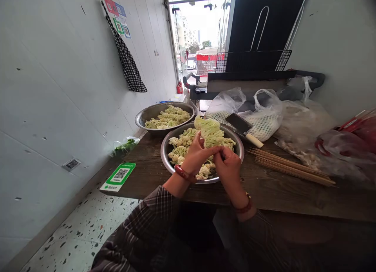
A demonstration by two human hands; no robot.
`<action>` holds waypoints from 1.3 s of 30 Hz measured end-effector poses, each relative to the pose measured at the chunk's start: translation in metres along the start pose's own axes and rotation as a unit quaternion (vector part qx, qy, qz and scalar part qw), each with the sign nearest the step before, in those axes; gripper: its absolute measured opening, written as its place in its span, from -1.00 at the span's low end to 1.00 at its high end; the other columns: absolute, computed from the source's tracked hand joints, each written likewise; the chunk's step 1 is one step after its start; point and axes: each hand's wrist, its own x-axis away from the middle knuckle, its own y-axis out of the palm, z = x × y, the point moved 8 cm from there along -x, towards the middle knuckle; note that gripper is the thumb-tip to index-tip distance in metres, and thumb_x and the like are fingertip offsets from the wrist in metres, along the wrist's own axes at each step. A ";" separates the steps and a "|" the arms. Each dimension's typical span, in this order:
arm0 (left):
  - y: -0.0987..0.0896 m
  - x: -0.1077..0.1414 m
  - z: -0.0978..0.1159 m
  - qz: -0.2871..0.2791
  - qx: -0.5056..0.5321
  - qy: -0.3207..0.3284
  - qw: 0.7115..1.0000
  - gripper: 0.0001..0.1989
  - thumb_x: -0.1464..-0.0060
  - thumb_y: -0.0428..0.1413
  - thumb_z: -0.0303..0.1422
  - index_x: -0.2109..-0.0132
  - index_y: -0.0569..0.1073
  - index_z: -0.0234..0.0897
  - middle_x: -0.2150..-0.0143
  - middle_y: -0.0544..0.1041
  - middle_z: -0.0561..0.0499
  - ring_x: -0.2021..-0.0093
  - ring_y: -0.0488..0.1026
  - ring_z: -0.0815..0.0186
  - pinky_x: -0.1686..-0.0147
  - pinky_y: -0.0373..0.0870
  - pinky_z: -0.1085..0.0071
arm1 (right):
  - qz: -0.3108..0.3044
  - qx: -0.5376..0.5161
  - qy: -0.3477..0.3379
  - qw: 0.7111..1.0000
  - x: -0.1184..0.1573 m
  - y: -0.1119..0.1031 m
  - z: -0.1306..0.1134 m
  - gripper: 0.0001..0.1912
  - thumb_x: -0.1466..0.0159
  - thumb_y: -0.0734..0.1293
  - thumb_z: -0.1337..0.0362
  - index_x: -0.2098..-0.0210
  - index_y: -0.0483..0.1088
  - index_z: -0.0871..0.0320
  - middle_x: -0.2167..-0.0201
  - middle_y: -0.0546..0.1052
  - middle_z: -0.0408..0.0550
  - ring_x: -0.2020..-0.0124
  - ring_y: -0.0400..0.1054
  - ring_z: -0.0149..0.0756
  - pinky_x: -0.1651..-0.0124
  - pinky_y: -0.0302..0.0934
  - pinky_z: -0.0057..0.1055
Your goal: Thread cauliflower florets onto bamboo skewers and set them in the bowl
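My left hand [194, 154] is closed at the base of a pale green cauliflower piece [209, 130], raised over the near metal bowl [165, 156]. Its index finger stretches across and meets the fingertips of my right hand [227, 164]. That right hand is curled in a pinch; what lies between its fingers is hidden. Below both hands, cut cauliflower florets [178, 151] fill the bowl. Behind and to the left, a second metal bowl [141, 121] also holds cauliflower florets.
A cleaver [239, 124] with a wooden handle lies right of the bowls, by plastic bags [267, 111]. Thin wooden skewers [290, 166] are bundled on the dark wooden table [264, 195]. A green QR-code card [119, 176] lies at the left edge, near bagged greens [125, 146].
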 end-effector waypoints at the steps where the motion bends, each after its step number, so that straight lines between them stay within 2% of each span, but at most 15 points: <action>1: 0.002 0.001 -0.001 -0.013 0.007 -0.012 1.000 -0.33 0.28 0.44 -0.45 -0.04 0.41 -0.29 0.07 0.59 -0.10 0.08 0.54 0.21 0.05 0.44 0.31 | 0.002 -0.007 0.001 1.000 0.000 -0.001 0.000 -0.76 -0.29 0.24 0.20 0.46 0.43 0.11 0.61 0.47 -0.15 0.53 0.31 -0.29 0.39 0.13 -0.37; 4: 0.005 0.003 -0.002 -0.026 0.022 -0.020 0.999 -0.40 0.22 0.43 -0.41 -0.01 0.41 -0.31 0.14 0.60 -0.08 0.17 0.54 0.26 0.15 0.44 0.38 | -0.001 -0.024 0.005 1.000 -0.001 -0.001 0.000 -0.78 -0.28 0.25 0.19 0.39 0.47 0.12 0.59 0.50 -0.15 0.52 0.33 -0.29 0.38 0.16 -0.37; 10: -0.007 0.000 -0.005 0.028 0.014 -0.028 0.999 -0.40 0.25 0.44 -0.38 0.03 0.41 -0.32 0.33 0.56 0.05 0.40 0.45 0.41 0.37 0.34 0.47 | -0.019 -0.002 -0.027 0.999 -0.001 0.002 -0.008 -0.74 -0.31 0.23 0.21 0.21 0.54 0.15 0.42 0.59 -0.05 0.41 0.41 -0.23 0.26 0.22 -0.32; 12: -0.007 0.000 -0.004 0.030 0.020 -0.025 0.999 -0.41 0.25 0.44 -0.39 0.03 0.42 -0.32 0.33 0.56 0.06 0.39 0.46 0.40 0.36 0.35 0.46 | -0.013 0.008 -0.020 1.000 -0.001 0.001 -0.008 -0.74 -0.30 0.24 0.19 0.22 0.54 0.16 0.48 0.56 -0.08 0.45 0.38 -0.24 0.31 0.20 -0.33; 16: -0.005 0.002 -0.002 0.034 0.042 -0.007 0.999 -0.38 0.24 0.43 -0.45 -0.01 0.40 -0.31 0.29 0.58 0.04 0.29 0.52 0.34 0.21 0.40 0.41 | 0.004 -0.003 0.034 0.999 -0.002 -0.001 -0.002 -0.76 -0.25 0.30 0.13 0.27 0.49 0.16 0.72 0.32 -0.28 0.63 0.20 -0.33 0.47 0.08 -0.39; 19: -0.006 0.001 0.002 0.046 0.043 0.025 0.998 -0.34 0.26 0.42 -0.49 -0.05 0.41 -0.30 0.31 0.59 0.06 0.23 0.55 0.30 0.11 0.40 0.38 | 0.003 -0.039 0.078 0.996 -0.002 0.000 0.004 -0.73 -0.22 0.34 0.07 0.30 0.43 0.16 0.75 0.27 -0.34 0.68 0.14 -0.38 0.51 0.05 -0.42; 22: -0.006 0.000 0.003 0.038 0.072 0.030 0.996 -0.37 0.26 0.42 -0.50 -0.02 0.43 -0.29 0.26 0.61 0.03 0.20 0.56 0.30 0.08 0.40 0.37 | -0.029 -0.068 0.088 0.993 -0.002 0.005 0.008 -0.70 -0.23 0.33 0.02 0.33 0.43 0.15 0.72 0.30 -0.31 0.67 0.14 -0.38 0.53 0.03 -0.43; 24: -0.002 0.000 0.001 0.013 0.098 0.012 0.995 -0.42 0.25 0.42 -0.49 0.02 0.45 -0.29 0.23 0.62 0.02 0.21 0.56 0.31 0.09 0.41 0.39 | -0.039 -0.066 0.071 0.995 -0.003 0.006 0.008 -0.70 -0.26 0.31 0.02 0.33 0.45 0.15 0.67 0.37 -0.25 0.62 0.21 -0.35 0.50 0.06 -0.42; 27: 0.000 0.000 -0.001 -0.002 0.109 -0.012 0.994 -0.49 0.25 0.42 -0.49 0.09 0.47 -0.29 0.29 0.61 0.05 0.28 0.55 0.36 0.14 0.41 0.42 | -0.044 -0.035 0.017 0.998 -0.004 0.007 0.003 -0.70 -0.32 0.25 0.08 0.34 0.48 0.15 0.53 0.51 -0.11 0.47 0.35 -0.27 0.37 0.16 -0.37; 31: -0.004 -0.001 0.000 0.024 0.114 0.005 0.993 -0.55 0.27 0.42 -0.50 0.17 0.48 -0.30 0.30 0.61 0.05 0.27 0.55 0.36 0.09 0.41 0.40 | -0.069 0.005 -0.032 0.997 -0.003 0.012 -0.004 -0.71 -0.37 0.18 0.16 0.29 0.50 0.12 0.46 0.57 -0.05 0.40 0.41 -0.20 0.30 0.19 -0.32; 36: -0.009 -0.004 -0.002 0.054 0.126 0.009 0.991 -0.48 0.27 0.41 -0.49 0.08 0.49 -0.31 0.22 0.63 0.02 0.25 0.55 0.35 0.11 0.39 0.39 | -0.078 0.043 -0.058 0.994 -0.002 0.016 -0.009 -0.75 -0.38 0.18 0.21 0.25 0.48 0.10 0.39 0.60 -0.02 0.32 0.47 -0.16 0.26 0.22 -0.32; 39: -0.012 -0.003 -0.001 0.069 0.134 0.005 0.988 -0.45 0.29 0.42 -0.49 0.07 0.47 -0.32 0.25 0.62 0.04 0.27 0.54 0.37 0.13 0.38 0.40 | -0.083 0.063 -0.075 0.992 0.000 0.017 -0.011 -0.75 -0.38 0.17 0.23 0.24 0.48 0.10 0.37 0.61 -0.01 0.33 0.47 -0.17 0.28 0.21 -0.34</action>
